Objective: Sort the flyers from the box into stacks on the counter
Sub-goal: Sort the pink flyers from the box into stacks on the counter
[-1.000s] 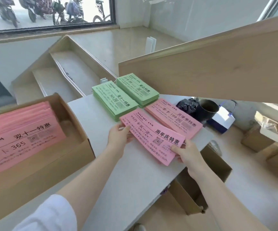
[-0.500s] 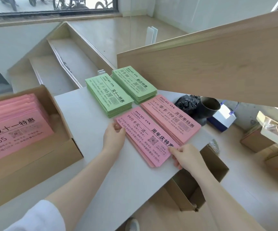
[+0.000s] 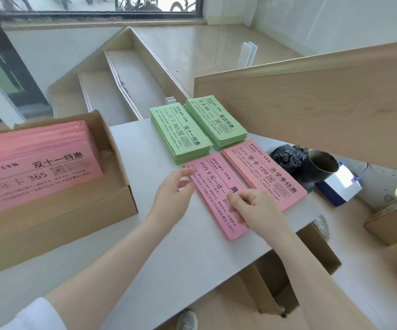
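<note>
Both hands have let go of the near pink stack (image 3: 213, 198), which now lies flat on the bench (image 3: 145, 246) beside the green stacks (image 3: 181, 134). The left hand (image 3: 171, 194) hovers with fingers spread just off its left edge; the right hand (image 3: 254, 208), fingers loosely curled and holding nothing, is over its near end.

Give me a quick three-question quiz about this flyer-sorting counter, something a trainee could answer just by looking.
1. How many flyer stacks lie on the counter, and in which colours?
2. True or false: the box holds green flyers.
3. Which stack is the right hand over: (a) near pink stack, (b) far pink stack, (c) a green stack?

Key: 1. Four: two green, two pink. 2. False; they are pink. 3. (a); the left hand is beside its other end.
</note>
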Motion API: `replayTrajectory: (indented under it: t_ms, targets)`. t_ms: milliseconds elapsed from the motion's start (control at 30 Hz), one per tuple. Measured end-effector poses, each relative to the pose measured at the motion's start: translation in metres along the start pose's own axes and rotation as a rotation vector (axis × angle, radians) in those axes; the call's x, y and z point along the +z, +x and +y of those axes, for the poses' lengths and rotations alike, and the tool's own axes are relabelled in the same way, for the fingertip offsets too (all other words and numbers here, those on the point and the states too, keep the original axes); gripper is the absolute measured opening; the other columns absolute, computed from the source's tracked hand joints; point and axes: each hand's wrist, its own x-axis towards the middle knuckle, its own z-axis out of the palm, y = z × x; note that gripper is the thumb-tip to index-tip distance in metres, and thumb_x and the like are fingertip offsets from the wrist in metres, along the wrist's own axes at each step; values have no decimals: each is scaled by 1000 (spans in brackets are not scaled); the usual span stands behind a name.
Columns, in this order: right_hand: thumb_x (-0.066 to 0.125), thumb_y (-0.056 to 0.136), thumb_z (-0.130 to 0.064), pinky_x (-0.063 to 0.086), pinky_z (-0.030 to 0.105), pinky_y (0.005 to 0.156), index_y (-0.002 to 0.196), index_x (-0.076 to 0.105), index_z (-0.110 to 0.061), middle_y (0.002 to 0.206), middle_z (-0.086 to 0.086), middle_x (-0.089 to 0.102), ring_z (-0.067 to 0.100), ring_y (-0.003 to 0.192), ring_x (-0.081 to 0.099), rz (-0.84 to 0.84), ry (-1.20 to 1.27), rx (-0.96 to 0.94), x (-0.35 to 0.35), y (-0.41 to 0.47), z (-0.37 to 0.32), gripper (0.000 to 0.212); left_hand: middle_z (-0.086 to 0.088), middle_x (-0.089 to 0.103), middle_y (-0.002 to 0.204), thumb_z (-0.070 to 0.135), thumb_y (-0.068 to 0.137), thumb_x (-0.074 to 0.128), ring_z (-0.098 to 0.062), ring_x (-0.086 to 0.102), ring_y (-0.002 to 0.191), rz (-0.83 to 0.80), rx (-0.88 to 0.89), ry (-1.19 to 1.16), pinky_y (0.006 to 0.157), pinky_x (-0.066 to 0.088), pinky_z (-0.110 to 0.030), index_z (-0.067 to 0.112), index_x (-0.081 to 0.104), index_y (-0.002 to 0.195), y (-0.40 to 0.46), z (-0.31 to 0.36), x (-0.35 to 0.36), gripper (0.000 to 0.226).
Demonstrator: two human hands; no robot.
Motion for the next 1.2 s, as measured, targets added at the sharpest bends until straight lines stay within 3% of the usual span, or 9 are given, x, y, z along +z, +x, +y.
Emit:
replayTrajectory:
  t_ms: [100, 333, 500, 600, 700, 833, 967, 1067, 1200]
  targets:
    - [55, 90, -22, 38, 24, 49, 64, 61, -14, 47, -4, 56, 10, 44, 45, -37, 82, -173, 23, 13, -42, 28, 13, 67, 95, 6, 90, 47, -10, 66, 85, 4, 178, -27, 80, 52, -26, 28, 62, 94, -27, 19, -38, 27]
    - [57, 88, -14, 41, 20, 53, 66, 59, -20, 55, -4, 58, 9, 50, 49, -234, 117, -509, 119, 20, -135, 23, 8, 69, 83, -1, 90, 51, -6, 64, 68, 250, 440, 168, 68, 50, -15, 22, 62, 96, -70, 26, -174, 27]
    - [55, 90, -19, 47, 27, 70, 87, 65, -20, 82, -3, 67, 10, 71, 56, -233, -167, -756, 194, 36, -184, 10, 6, 68, 93, 1, 91, 47, -12, 64, 84, 413, 460, 681, 81, 52, -27, 15, 64, 106, -45, -4, -297, 27]
    - [46, 94, -16, 43, 38, 93, 120, 56, -16, 123, 2, 59, 22, 110, 55, -218, -476, -873, 240, 59, -200, 27, -3, 64, 118, 9, 93, 43, -21, 58, 109, 299, 360, 971, 95, 45, -34, 12, 60, 118, -21, -24, -347, 30]
    - [44, 96, -12, 34, 37, 103, 135, 44, -15, 144, 4, 42, 23, 129, 43, -196, -774, -997, 269, 80, -200, 40, -2, 58, 125, 14, 94, 42, -21, 52, 115, 148, 367, 1131, 95, 44, -36, 13, 57, 123, -5, -35, -368, 33]
    - [53, 89, -4, 40, 41, 99, 134, 48, -14, 142, 4, 45, 24, 128, 46, -144, -827, -1022, 271, 83, -192, 46, -2, 59, 121, 16, 90, 50, -24, 51, 113, 165, 451, 1096, 87, 48, -41, 12, 60, 119, -1, -50, -373, 30]
    - [61, 81, 4, 46, 42, 97, 131, 51, -15, 136, 2, 52, 23, 123, 52, -117, -827, -1080, 265, 79, -187, 54, 7, 48, 132, 37, 89, 52, -14, 39, 123, 137, 403, 1129, 89, 43, -32, 20, 51, 129, -2, -52, -373, 43]
    - [63, 74, 5, 52, 36, 83, 116, 63, -12, 112, 2, 68, 22, 103, 64, 13, -835, -1222, 262, 74, -193, 46, 9, 41, 136, 46, 87, 53, -12, 34, 126, 114, 394, 1189, 88, 43, -29, 22, 44, 134, -3, -51, -372, 53]
    - [66, 70, 2, 54, 32, 61, 101, 65, -9, 93, 5, 67, 26, 79, 64, 60, -889, -1235, 268, 75, -195, 33, 6, 37, 139, 47, 85, 55, -13, 32, 127, 107, 399, 1227, 92, 41, -28, 21, 39, 137, -3, -52, -371, 60]
